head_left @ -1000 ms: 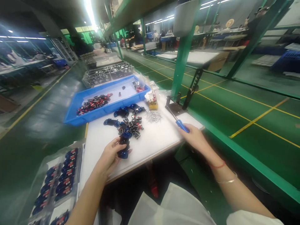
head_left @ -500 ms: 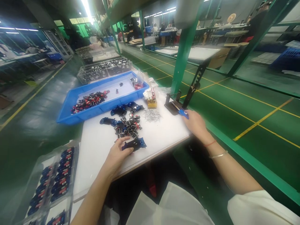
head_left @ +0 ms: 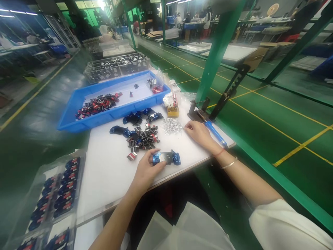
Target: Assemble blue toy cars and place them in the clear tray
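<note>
My left hand [head_left: 149,167] grips the left end of a blue and black car-shaped part [head_left: 169,158] near the front edge of the white board [head_left: 99,173]. My right hand [head_left: 197,133] rests at the right edge of a pile of thin silver pins [head_left: 172,126], fingers bent together; whether a pin is between them is too small to tell. A blue-handled tool [head_left: 215,133] lies in a dark stand [head_left: 199,113] just behind my right hand. Small black, red and silver parts [head_left: 145,137] are heaped behind the car part, with more blue shells [head_left: 132,118] beyond.
A blue tray [head_left: 114,113] with red and black pieces stands at the back left. A clear tray [head_left: 82,173] of blue parts is at the left. Beside the pins is a small yellow box [head_left: 173,111]. A green post [head_left: 214,55] rises behind the stand.
My right hand has let go of the blue-handled tool and moved left to the pins. My left hand has shifted right with the car part. The view has moved slightly.
</note>
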### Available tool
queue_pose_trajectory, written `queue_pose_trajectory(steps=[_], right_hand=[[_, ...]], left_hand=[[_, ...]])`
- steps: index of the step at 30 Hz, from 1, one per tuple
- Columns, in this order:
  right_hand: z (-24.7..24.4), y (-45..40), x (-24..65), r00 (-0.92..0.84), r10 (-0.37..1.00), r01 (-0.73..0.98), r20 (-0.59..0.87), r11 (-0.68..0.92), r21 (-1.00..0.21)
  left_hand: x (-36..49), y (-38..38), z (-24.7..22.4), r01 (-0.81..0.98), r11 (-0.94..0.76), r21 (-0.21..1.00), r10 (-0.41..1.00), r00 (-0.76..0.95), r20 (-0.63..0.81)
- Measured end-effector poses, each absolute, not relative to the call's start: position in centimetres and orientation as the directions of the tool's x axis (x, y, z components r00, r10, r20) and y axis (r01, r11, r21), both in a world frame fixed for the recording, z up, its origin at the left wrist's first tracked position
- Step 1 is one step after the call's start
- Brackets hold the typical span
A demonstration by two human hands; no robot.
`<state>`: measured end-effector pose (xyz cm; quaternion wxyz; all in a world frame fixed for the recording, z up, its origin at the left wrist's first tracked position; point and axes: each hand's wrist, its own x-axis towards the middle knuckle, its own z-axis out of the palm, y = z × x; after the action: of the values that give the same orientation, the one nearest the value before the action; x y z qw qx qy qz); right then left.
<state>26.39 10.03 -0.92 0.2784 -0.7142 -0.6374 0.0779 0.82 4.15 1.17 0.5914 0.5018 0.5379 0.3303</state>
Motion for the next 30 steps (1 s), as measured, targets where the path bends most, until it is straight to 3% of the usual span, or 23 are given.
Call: queue_pose_trajectory(steps=[7,13,19,25,30], right_hand=[[-0.8,10.6,26.1,0.224,0.955,0.879,0.196,-0.111,-0.463],[-0.5,10.3,26.2,0.224,0.950,0.859,0.217,-0.087,-0.504],[0.6,8.6,26.4,0.139,0.972,0.783,0.192,0.011,-0.622],[1.1,5.5,25.7,0.034,0.989,0.507,0.140,0.104,-0.856],[1.5,2.9,24.0,-0.061,0.990,0.463,0.130,0.143,-0.875]], left_hand=[[1.2,4.4,0.4,0.123,0.293,0.948,0.918,0.239,-0.315],[0.9,4.4,0.3,0.063,0.329,0.942,0.906,0.259,-0.334],[1.2,4.2,1.0,-0.028,0.373,0.927,0.896,0.273,-0.352],[1.4,4.1,0.3,-0.092,0.351,0.932,0.922,0.206,-0.327],[1.6,4.0,0.2,-0.132,0.352,0.927,0.925,0.201,-0.323]])
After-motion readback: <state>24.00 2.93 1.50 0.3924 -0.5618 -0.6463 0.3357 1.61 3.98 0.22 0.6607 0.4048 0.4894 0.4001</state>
